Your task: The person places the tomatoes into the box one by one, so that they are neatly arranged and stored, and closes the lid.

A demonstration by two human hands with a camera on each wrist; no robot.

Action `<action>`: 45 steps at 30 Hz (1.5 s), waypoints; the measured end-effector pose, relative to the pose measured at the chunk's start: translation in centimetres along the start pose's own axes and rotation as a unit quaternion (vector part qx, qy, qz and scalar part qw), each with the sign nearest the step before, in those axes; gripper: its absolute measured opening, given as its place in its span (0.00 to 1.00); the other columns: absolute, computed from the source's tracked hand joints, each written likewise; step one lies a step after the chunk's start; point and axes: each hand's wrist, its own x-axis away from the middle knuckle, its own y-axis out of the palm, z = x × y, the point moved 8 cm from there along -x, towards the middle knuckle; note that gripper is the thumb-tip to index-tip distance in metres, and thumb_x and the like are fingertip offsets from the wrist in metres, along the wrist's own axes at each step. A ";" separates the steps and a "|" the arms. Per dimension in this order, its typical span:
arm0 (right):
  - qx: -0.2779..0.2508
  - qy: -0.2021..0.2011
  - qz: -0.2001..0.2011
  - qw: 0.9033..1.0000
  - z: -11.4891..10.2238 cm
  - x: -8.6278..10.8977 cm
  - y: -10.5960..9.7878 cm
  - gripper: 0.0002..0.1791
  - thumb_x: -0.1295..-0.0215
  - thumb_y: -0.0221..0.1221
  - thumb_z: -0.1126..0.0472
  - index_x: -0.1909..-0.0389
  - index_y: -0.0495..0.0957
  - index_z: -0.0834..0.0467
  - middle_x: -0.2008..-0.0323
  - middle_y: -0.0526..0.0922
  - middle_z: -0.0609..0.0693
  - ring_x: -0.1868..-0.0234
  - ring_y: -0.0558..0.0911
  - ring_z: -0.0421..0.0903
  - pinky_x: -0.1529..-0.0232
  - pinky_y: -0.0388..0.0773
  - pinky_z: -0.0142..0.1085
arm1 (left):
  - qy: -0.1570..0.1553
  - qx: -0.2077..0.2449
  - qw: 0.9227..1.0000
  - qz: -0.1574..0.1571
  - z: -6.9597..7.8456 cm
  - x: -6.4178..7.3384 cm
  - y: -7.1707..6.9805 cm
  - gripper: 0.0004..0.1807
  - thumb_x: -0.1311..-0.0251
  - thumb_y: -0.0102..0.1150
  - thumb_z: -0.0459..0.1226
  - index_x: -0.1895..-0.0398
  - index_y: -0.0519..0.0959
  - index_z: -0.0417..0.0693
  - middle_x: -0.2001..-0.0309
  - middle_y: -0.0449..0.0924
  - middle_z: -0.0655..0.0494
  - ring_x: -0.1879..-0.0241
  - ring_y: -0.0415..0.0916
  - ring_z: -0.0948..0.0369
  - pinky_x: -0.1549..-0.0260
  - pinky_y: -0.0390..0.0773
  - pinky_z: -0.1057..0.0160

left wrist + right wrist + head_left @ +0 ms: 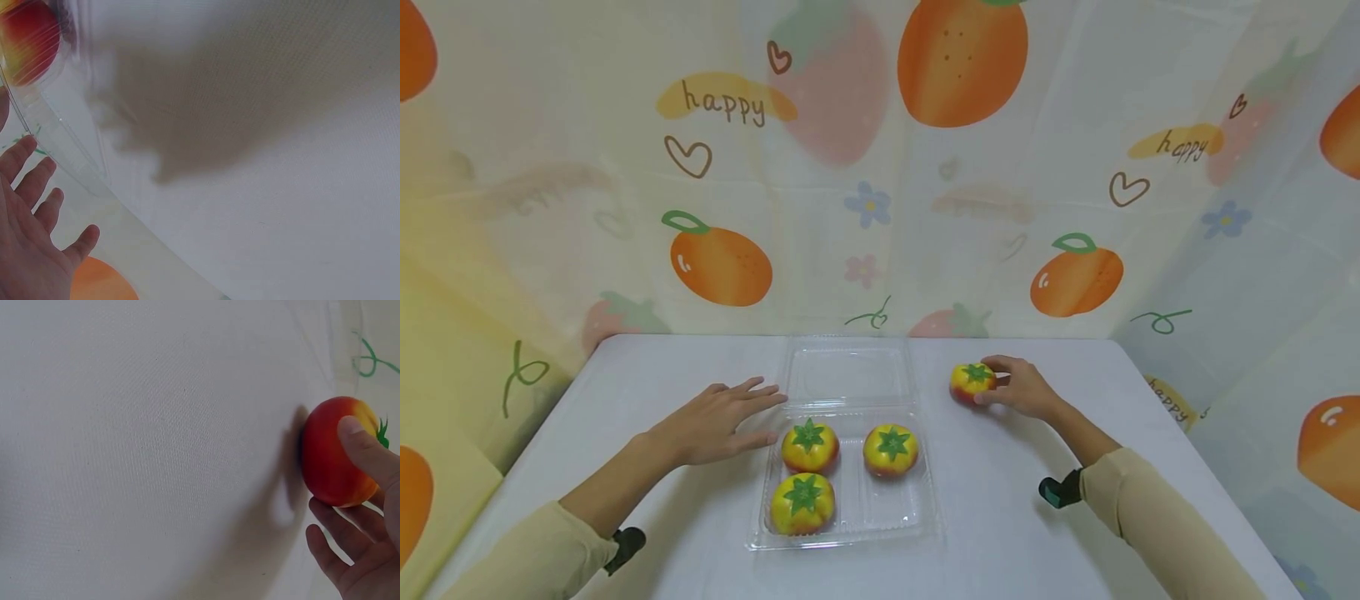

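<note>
My right hand point(1022, 389) grips a red-and-yellow toy tomato point(970, 382) with a green star-shaped calyx, to the right of a clear plastic clamshell box point(880, 527). The right wrist view shows the thumb on one side of that tomato point(331, 456) and fingers on the other, close to the white cloth. Inside the box's base sit three similar tomatoes: one at back left point(809, 450), one at front left point(802, 506), one at back right point(891, 452). My left hand point(718, 425) is spread at the box's left edge; whether its fingertips touch the plastic I cannot tell.
The box's lid point(850, 377) lies folded back behind its base, flat toward the rear of the white table point(685, 550). A fruit-printed curtain point(820, 250) hangs right behind the table's back edge and along both sides.
</note>
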 end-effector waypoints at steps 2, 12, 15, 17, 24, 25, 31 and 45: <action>0.004 -0.002 -0.002 1.000 -0.1 0.0 0.0 0.38 0.43 0.73 0.57 0.36 0.70 0.69 0.39 0.75 0.66 0.45 0.80 0.63 0.44 0.78 0.50 | -0.004 0.000 1.000 -0.003 -0.1 0.0 0.1 0.33 0.34 0.55 0.57 0.31 0.72 0.51 0.31 0.71 0.48 0.30 0.62 0.42 0.40 0.67 0.33; 0.022 0.001 -0.036 0.999 -0.9 0.6 0.7 0.38 0.44 0.73 0.56 0.35 0.70 0.66 0.39 0.76 0.62 0.44 0.79 0.60 0.44 0.79 0.49 | 0.003 -0.007 1.000 -0.002 0.1 0.1 0.0 0.33 0.34 0.55 0.58 0.32 0.73 0.51 0.32 0.71 0.47 0.30 0.63 0.42 0.41 0.68 0.34; 0.028 -0.005 -0.043 0.999 -1.3 0.8 0.7 0.38 0.44 0.73 0.56 0.35 0.70 0.66 0.39 0.76 0.62 0.43 0.79 0.60 0.45 0.79 0.49 | 0.005 -0.009 1.000 -0.003 0.2 0.1 -0.1 0.33 0.34 0.54 0.58 0.32 0.73 0.51 0.32 0.72 0.47 0.31 0.63 0.41 0.42 0.68 0.34; 0.033 -0.012 -0.045 0.998 -1.5 1.0 0.7 0.38 0.44 0.73 0.56 0.35 0.71 0.67 0.39 0.77 0.62 0.44 0.80 0.60 0.45 0.79 0.49 | 0.005 -0.008 1.000 -0.005 0.3 0.1 -0.2 0.33 0.34 0.54 0.58 0.32 0.73 0.51 0.32 0.72 0.47 0.31 0.63 0.41 0.41 0.68 0.34; 0.035 -0.046 -0.053 0.997 -3.0 2.0 0.3 0.38 0.45 0.74 0.55 0.38 0.72 0.68 0.41 0.78 0.63 0.49 0.82 0.58 0.49 0.82 0.47 | -0.002 -0.003 1.000 -0.010 0.2 0.2 0.0 0.33 0.34 0.54 0.57 0.31 0.73 0.51 0.32 0.71 0.47 0.30 0.62 0.42 0.40 0.66 0.33; 0.035 -0.050 -0.054 0.997 -3.3 2.2 0.3 0.38 0.45 0.74 0.54 0.38 0.73 0.68 0.42 0.79 0.63 0.50 0.83 0.57 0.50 0.82 0.46 | -0.002 -0.004 1.000 -0.010 0.2 0.2 0.1 0.33 0.34 0.55 0.57 0.31 0.73 0.51 0.32 0.71 0.47 0.30 0.62 0.42 0.40 0.66 0.33; 0.044 -0.067 -0.054 0.995 -5.1 2.8 0.3 0.34 0.47 0.74 0.49 0.43 0.77 0.63 0.47 0.82 0.57 0.54 0.83 0.51 0.55 0.84 0.40 | 0.003 -0.012 1.000 -0.006 0.1 0.1 0.1 0.33 0.34 0.55 0.57 0.31 0.73 0.51 0.32 0.71 0.47 0.30 0.63 0.41 0.41 0.67 0.33; 0.050 -0.120 -0.068 0.989 -9.9 4.5 1.1 0.31 0.49 0.74 0.44 0.48 0.79 0.57 0.54 0.84 0.47 0.56 0.82 0.46 0.53 0.82 0.50 | 0.007 -0.012 1.000 -0.004 0.2 0.0 -0.2 0.32 0.34 0.55 0.57 0.31 0.73 0.51 0.32 0.72 0.47 0.30 0.63 0.41 0.41 0.67 0.33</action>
